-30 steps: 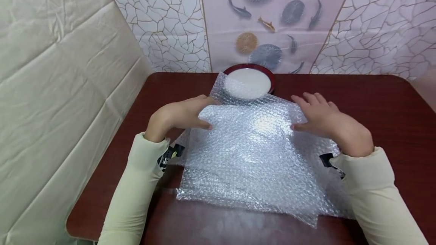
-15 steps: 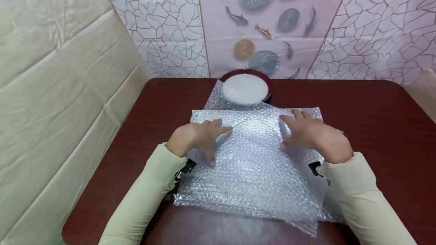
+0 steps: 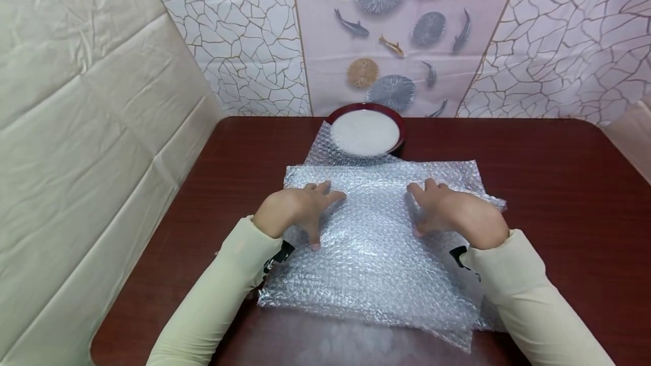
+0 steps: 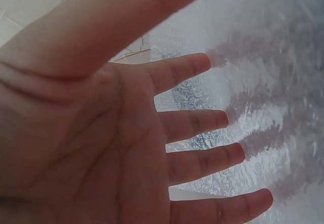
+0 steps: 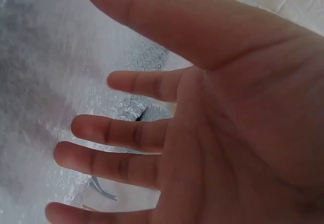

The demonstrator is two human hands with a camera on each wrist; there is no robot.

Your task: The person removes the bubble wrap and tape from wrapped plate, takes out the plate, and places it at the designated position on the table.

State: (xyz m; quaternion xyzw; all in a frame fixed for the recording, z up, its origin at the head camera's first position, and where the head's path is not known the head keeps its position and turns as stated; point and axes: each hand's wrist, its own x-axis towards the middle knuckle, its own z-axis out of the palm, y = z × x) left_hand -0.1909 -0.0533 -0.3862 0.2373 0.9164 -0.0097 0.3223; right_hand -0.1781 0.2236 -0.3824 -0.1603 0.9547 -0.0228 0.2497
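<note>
A sheet of clear bubble wrap lies across the middle of the table, apparently layered, with corners sticking out at the right and back. On its left part rests my left hand, fingers spread and fingertips against the plastic. My right hand touches the right part in the same way, thumb apart from the fingers. Both wrist views show extended fingers with the shiny bubble wrap in front of the fingertips. Neither palm holds anything. Whether something lies beneath the wrap cannot be seen.
Behind the wrap stands a round dish with a dark red rim and white inside; a wrap corner overlaps its front left. The dark red-brown table meets a patterned wall covering. A beige cloth wall flanks the left.
Both hands have moved inward and down onto the wrap, spread fingers now against it. The back edge of the top layer now lies flatter and straighter. The head view has shifted slightly.
</note>
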